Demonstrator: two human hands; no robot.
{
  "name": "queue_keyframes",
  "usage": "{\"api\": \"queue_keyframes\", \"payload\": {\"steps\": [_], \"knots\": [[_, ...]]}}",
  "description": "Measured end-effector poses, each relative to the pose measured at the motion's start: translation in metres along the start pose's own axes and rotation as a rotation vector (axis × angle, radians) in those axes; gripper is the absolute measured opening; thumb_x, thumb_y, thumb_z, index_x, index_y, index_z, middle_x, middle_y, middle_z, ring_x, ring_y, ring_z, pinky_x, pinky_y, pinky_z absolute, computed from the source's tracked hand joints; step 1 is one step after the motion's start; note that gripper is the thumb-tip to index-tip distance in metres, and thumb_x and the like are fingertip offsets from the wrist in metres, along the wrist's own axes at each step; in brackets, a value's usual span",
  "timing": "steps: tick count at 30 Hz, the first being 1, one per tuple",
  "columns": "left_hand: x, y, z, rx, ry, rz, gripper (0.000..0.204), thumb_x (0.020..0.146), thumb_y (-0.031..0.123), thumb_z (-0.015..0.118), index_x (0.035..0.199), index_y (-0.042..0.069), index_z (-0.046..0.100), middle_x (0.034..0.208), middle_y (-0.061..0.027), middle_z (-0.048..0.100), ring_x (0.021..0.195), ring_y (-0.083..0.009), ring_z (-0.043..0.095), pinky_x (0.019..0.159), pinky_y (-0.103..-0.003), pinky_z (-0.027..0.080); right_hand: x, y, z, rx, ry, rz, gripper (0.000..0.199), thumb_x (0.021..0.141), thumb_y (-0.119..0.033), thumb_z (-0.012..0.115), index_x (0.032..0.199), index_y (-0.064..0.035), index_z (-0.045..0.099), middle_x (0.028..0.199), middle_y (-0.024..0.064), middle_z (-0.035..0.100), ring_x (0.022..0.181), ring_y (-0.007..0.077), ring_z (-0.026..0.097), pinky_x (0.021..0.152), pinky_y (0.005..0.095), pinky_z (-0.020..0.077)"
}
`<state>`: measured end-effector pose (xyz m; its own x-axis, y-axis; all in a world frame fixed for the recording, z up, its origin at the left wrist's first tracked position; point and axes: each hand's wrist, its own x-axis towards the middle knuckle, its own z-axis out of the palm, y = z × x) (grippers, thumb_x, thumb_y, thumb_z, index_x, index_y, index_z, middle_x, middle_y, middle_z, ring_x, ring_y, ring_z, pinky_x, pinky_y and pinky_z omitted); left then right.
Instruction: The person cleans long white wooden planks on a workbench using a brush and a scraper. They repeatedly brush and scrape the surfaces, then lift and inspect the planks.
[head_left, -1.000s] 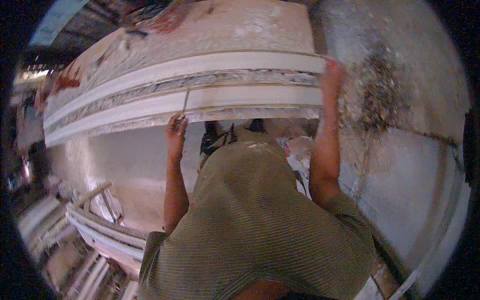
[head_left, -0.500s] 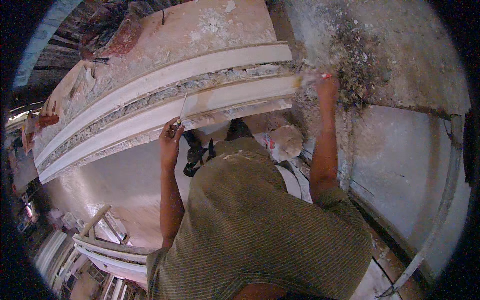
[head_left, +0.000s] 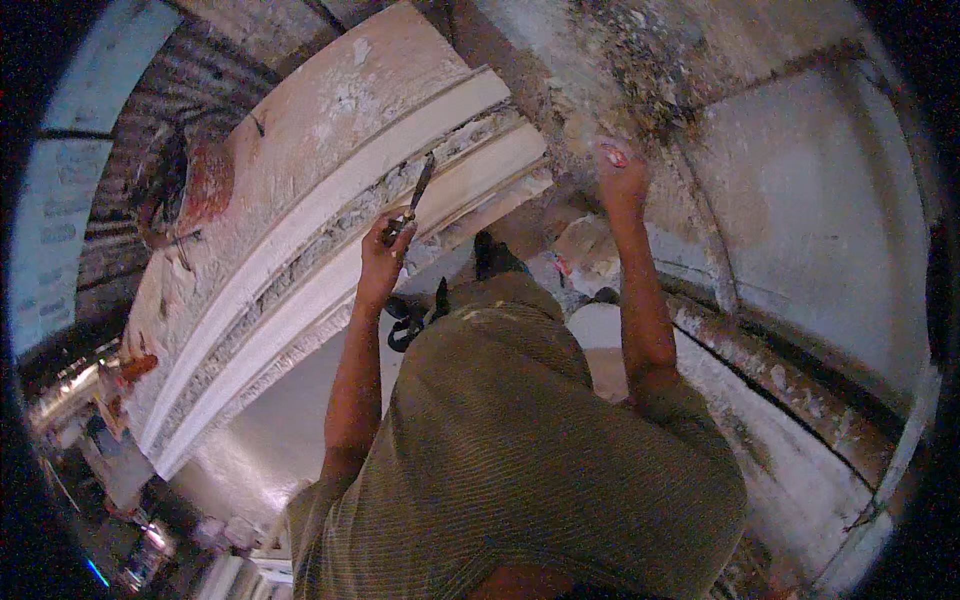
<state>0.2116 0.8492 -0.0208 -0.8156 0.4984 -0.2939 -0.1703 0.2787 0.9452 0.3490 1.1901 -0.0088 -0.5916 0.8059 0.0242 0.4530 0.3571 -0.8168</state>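
My left hand (head_left: 386, 255) is closed round the handle of a narrow-bladed knife (head_left: 424, 180). Its dark blade points away from me over the nearer of two long white moulding strips (head_left: 300, 325). Beyond a rough, crumbly band runs the farther white strip (head_left: 400, 133). Out past the right ends of both strips, my right hand (head_left: 627, 188) is closed on a small red and whitish thing (head_left: 614, 155). Blur hides what kind of thing that is. Neither its fingers nor the thing touches the strips.
The strips lie on a wide plaster-spotted board (head_left: 330, 85). A reddish container (head_left: 208, 185) stands at its far left edge. Dirt and scraps (head_left: 640, 75) cover the ground at the far right. A pale panel (head_left: 800, 190) and a metal bar (head_left: 905, 440) are at the right.
The view has turned, so the strips now slope more steeply. Against them, my right hand has come away from the nearer strip's end. My left hand still grips the knife, its blade at another angle.
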Motion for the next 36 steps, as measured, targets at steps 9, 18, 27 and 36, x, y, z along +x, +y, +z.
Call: {"api": "queue_keyframes", "payload": {"steps": [9,18,27,36], "knots": [[0.033,0.028,0.028,-0.215,0.037,-0.142,0.019,0.096,0.027,0.055,0.106,0.010,0.055,0.074,0.0003,0.055,0.057,-0.0070,0.050,0.042,-0.023,0.035,-0.048,0.052,0.086,0.461,-0.317,-0.046,0.030,0.080,-0.027,0.073,0.100,-0.0058,0.069,0.098,0.0161,0.069,0.095,0.0307,0.065,0.083,0.0410,0.0509],[0.033,0.043,0.118,-0.351,-0.228,-0.104,0.037,0.098,0.024,0.050,0.132,0.010,0.046,0.097,-0.0078,0.060,0.080,-0.0183,0.060,0.071,-0.033,0.051,-0.021,0.014,0.034,0.302,-0.188,-0.099,0.043,0.088,-0.039,0.068,0.110,-0.0037,0.058,0.102,0.0163,0.061,0.096,0.0286,0.061,0.083,0.0410,0.0497],[0.027,0.046,0.125,-0.018,-0.268,0.194,0.056,0.083,0.003,0.071,0.131,0.006,0.044,0.115,-0.0099,0.055,0.100,-0.0211,0.058,0.090,-0.033,0.048,-0.034,-0.035,0.094,0.510,-0.181,0.208,0.028,0.087,-0.029,0.069,0.079,-0.0045,0.058,0.073,-0.0009,0.055,0.070,0.0103,0.051,0.068,0.0301,0.0446],[0.026,0.032,0.114,0.052,-0.455,-0.022,0.056,0.075,0.021,0.082,0.121,0.004,0.054,0.101,-0.0059,0.066,0.081,-0.0123,0.059,0.073,-0.030,0.051,-0.036,-0.053,0.077,1.060,0.069,0.445,0.025,0.088,-0.025,0.069,0.102,-0.0059,0.064,0.091,0.0020,0.065,0.079,0.0136,0.061,0.069,0.0316,0.0497]]}}
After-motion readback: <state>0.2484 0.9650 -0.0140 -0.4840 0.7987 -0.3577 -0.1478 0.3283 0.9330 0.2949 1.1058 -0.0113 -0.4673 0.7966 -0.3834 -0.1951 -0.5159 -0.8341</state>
